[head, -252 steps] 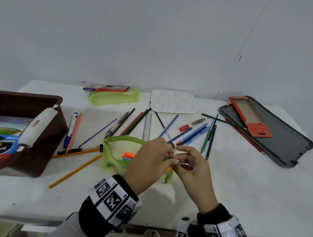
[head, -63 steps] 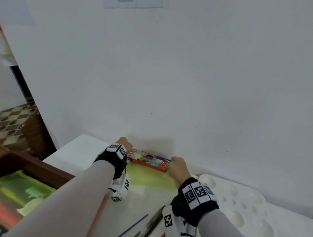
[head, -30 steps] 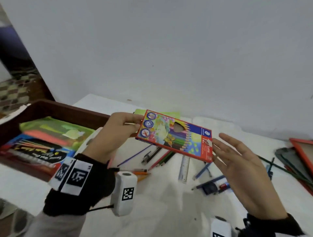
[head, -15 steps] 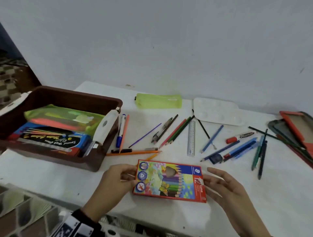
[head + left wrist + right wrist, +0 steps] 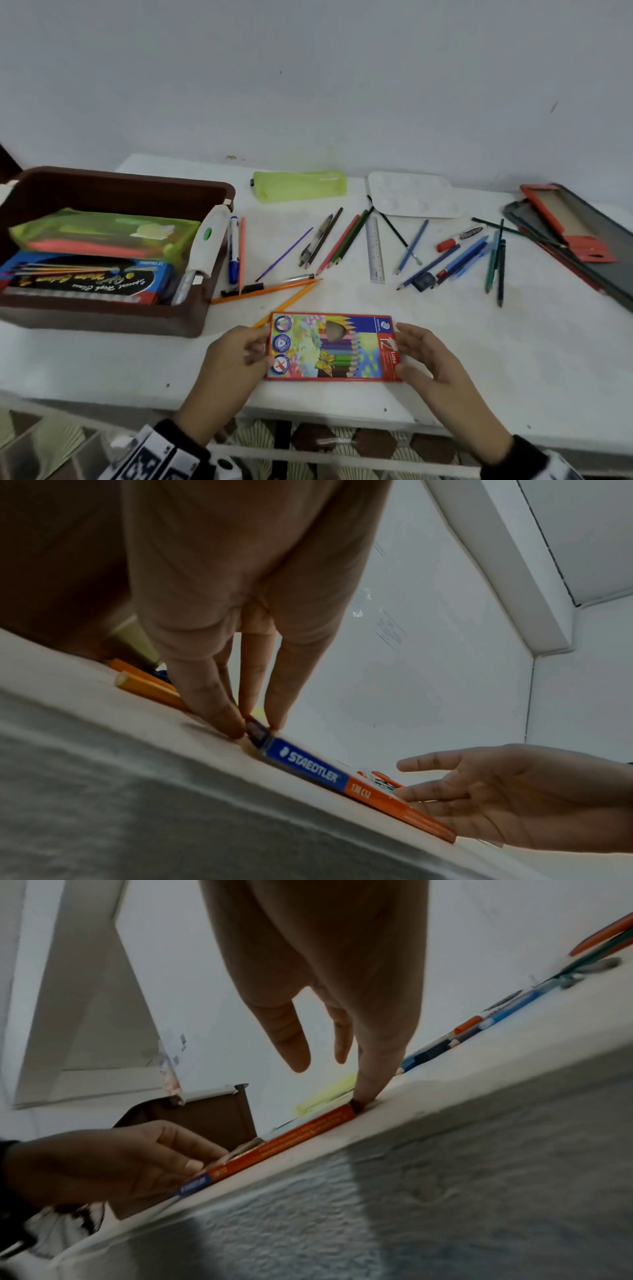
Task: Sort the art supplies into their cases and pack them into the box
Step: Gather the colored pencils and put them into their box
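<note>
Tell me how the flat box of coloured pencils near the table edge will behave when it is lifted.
The pencil box is thin cardboard, so it probably bends slightly and feels light. It lies flat, so it should not roll. The left hand pinches one end, and that flap may open.

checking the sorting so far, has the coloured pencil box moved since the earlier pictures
Yes. The pencil box left the top of the green pouch by the wall and now lies at the table's near edge, between both hands.

A plain pale wall point(image 5: 308, 75) fills the upper frame above a white table point(image 5: 479, 359), with patterned floor tiles point(image 5: 342, 442) along the bottom edge.
</note>
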